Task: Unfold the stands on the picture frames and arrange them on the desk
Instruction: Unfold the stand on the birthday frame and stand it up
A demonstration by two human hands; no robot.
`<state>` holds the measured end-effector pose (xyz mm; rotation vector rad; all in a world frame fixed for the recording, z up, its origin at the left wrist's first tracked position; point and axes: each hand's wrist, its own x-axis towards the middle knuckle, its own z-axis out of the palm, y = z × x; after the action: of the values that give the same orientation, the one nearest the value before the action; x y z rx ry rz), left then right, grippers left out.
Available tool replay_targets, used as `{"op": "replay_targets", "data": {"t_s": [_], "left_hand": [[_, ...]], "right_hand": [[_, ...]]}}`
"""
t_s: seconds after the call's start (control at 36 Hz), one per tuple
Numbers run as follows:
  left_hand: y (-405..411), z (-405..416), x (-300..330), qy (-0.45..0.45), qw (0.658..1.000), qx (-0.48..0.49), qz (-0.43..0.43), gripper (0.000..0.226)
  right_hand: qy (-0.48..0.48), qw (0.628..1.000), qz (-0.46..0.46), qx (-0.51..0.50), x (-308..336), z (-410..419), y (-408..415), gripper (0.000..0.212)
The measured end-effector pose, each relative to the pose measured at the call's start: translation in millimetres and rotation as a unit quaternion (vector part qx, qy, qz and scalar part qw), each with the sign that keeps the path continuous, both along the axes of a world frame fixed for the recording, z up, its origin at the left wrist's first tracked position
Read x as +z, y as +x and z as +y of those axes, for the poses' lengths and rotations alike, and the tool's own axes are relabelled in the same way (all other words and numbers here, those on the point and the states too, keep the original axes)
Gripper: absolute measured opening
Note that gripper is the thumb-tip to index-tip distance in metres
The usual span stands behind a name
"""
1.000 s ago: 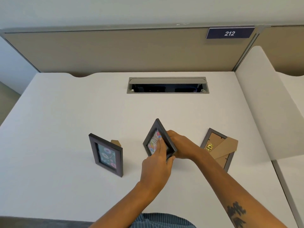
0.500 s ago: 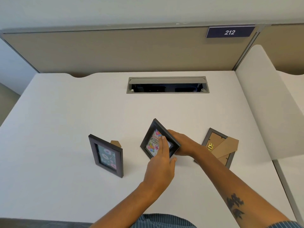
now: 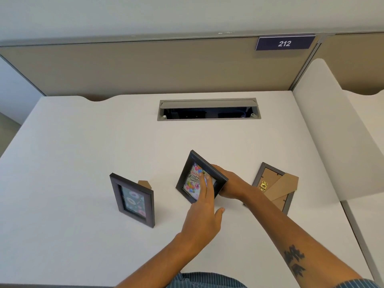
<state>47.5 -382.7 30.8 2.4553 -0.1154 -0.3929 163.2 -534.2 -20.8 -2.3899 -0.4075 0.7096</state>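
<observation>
Two hands set the middle picture frame [image 3: 200,178] on the desk [image 3: 83,142], about midway between its left and right edges and nearer the front edge than the back. Compared with a second ago, this frame has been turned so that its printed face, then seen edge-on, now shows fully, and it has tipped back toward standing; the judgement is that its stand, hidden behind it, is already unfolded and the frame is being seated and aimed. The left hand [image 3: 202,213] lies with straight fingers [image 3: 207,190] flat on the glass, its grip open and merely steadying. The right hand [image 3: 232,186] reaches behind the frame, its grip curled round the frame's right edge. The long axis of the frame runs from its low corner near the front edge up to its high corner toward the back edge, tilted off vertical; the face points toward the front-left corner.

The left frame [image 3: 133,199] stands upright on its stand toward the front-left, face to the front edge. The right frame [image 3: 272,188] lies face down nearer the right edge, its cardboard stand [image 3: 282,187] raised but the frame not yet stood up: one of three steps remains.
</observation>
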Motion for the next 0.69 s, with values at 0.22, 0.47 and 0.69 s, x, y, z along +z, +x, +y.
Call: {"op": "replay_targets", "data": {"t_s": [0.22,0.47,0.69], "left_hand": [[-7.4,11.0,-8.1,0.108,0.994,0.000,0.029,0.085],[-14.5,10.5,-24.2,0.085,0.990,-0.035,0.104,0.059],[-8.1,-19.6,-32.2,-0.037,0.987,-0.057,0.147,0.061]], "right_hand": [[0.020,0.998,-0.061,-0.010,-2.7,-5.8,-14.4,0.089],[-0.016,0.981,-0.186,-0.046,-7.9,-39.6,-49.5,0.083],[-0.081,0.970,-0.172,-0.151,-11.1,-101.8,-78.0,0.082]]}}
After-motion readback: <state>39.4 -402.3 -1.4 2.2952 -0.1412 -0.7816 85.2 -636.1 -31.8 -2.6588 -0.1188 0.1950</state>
